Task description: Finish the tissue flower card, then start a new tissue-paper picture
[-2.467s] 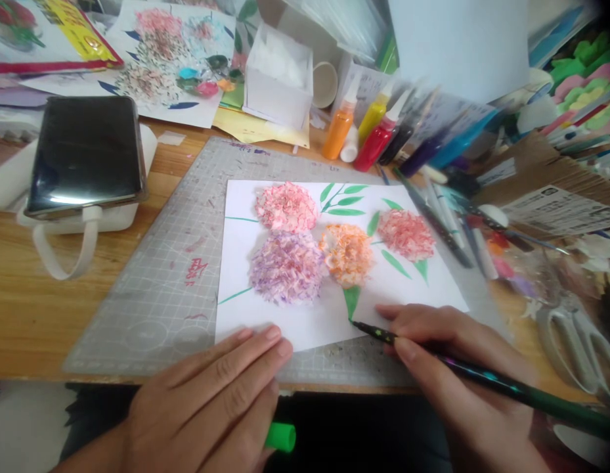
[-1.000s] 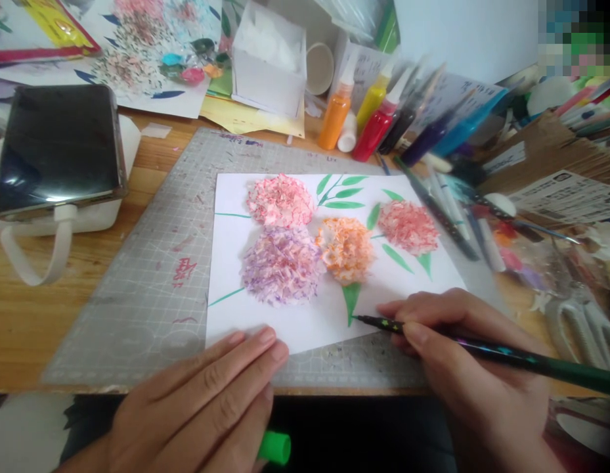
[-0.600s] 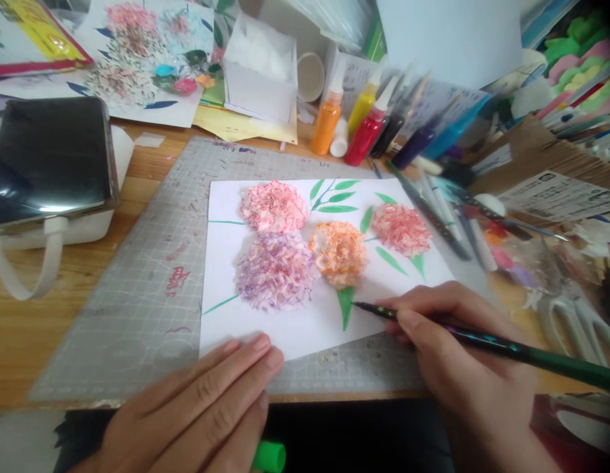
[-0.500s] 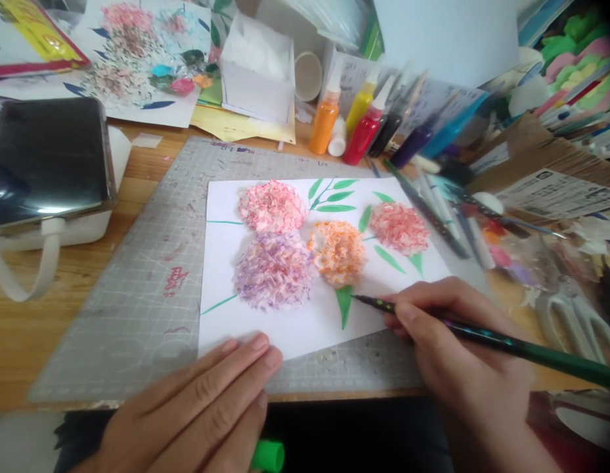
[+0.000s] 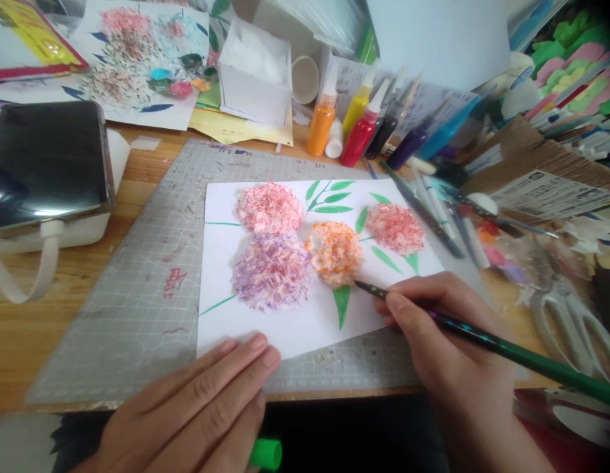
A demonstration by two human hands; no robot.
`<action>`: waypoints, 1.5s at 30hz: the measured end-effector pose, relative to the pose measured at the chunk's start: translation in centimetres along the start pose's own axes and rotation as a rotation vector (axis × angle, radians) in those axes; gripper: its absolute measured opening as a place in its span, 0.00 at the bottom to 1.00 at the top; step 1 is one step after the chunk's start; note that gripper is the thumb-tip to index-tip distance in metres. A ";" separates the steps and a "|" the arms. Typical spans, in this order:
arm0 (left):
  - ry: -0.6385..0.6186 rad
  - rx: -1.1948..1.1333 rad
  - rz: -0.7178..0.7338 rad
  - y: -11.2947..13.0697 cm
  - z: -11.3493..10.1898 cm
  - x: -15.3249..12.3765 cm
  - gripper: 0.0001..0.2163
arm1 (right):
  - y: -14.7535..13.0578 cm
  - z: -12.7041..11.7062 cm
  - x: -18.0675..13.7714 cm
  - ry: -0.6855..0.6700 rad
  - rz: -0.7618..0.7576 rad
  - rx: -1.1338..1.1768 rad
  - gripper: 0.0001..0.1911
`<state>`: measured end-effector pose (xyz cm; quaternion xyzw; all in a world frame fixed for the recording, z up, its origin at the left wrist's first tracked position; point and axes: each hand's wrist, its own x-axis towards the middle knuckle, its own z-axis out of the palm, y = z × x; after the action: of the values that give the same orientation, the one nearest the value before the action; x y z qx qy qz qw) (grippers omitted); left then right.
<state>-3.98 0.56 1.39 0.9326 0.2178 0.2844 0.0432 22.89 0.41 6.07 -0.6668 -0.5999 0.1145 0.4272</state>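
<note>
My right hand [image 5: 440,328] grips a green felt-tip pen [image 5: 486,340] with a dark, speckled front section. Its tip is beside the orange-edged flower [image 5: 337,255], just above and right of a green leaf [image 5: 341,305]. Fingers extended, my left hand [image 5: 206,401] presses on the lower left of the white paper [image 5: 226,332]. A green cap [image 5: 266,454] sticks out from under that hand, past the table edge; the part inside the hand is hidden. Fluffy purple [image 5: 272,272], pink [image 5: 270,207] and red-pink [image 5: 396,228] flowers sit on the paper among green leaves and stems.
Under the paper is a grey cutting mat [image 5: 132,295]. A tablet-like device [image 5: 48,164] stands left. Paint bottles [image 5: 358,135] line the back near a white box [image 5: 255,72]. Scissors [image 5: 563,322], pens and a cardboard box [image 5: 526,171] crowd the right.
The pen tip has moved slightly up, from beside the leaf toward the orange flower's lower edge. My left hand stays in place on the paper.
</note>
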 end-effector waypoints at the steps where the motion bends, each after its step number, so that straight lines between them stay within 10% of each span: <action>1: 0.002 -0.001 0.008 0.0 0.0 0.0 0.09 | 0.0 -0.1 -0.1 -0.011 0.006 0.019 0.04; 19: 0.031 0.042 0.037 -0.3 -0.5 0.7 0.09 | 0.6 -0.1 -0.5 -0.067 0.075 0.367 0.06; 24: 0.054 0.000 0.010 -0.3 -1.7 1.4 0.07 | 1.4 -0.2 -1.3 0.301 0.055 0.696 0.03; 30: 0.151 0.032 -0.054 0.7 -2.5 0.5 0.08 | 2.2 -1.1 -3.1 0.519 -0.113 0.370 0.07; 45: -0.022 0.249 -0.093 2.5 -3.1 -0.5 0.06 | 5.1 -2.6 -4.0 -0.051 -0.592 -0.491 0.17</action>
<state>-5.15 -2.01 4.25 0.9227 0.2939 0.2426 -0.0576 27.22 -3.87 2.64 -0.5441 -0.7864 -0.1441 0.2544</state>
